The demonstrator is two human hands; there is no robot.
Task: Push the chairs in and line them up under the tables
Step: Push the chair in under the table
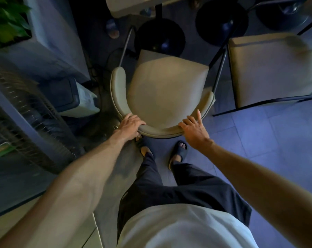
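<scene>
A beige chair (pixel 162 93) with a curved backrest and thin black legs stands right in front of me, its seat pointing towards a table (pixel 140 4) at the top of the view. My left hand (pixel 130 125) grips the left part of the backrest rim, fingers curled over it. My right hand (pixel 193 128) lies on the right part of the rim with its fingers straight and spread. A second beige chair (pixel 271 68) stands to the right, beside the first.
Two round black table bases (pixel 159 39) (pixel 221 22) sit on the floor ahead of the chair. A small lidded bin (pixel 71 96) stands at the left, next to a wire rack (pixel 26 111) and a planter with green leaves (pixel 6 20). Tiled floor lies at the right.
</scene>
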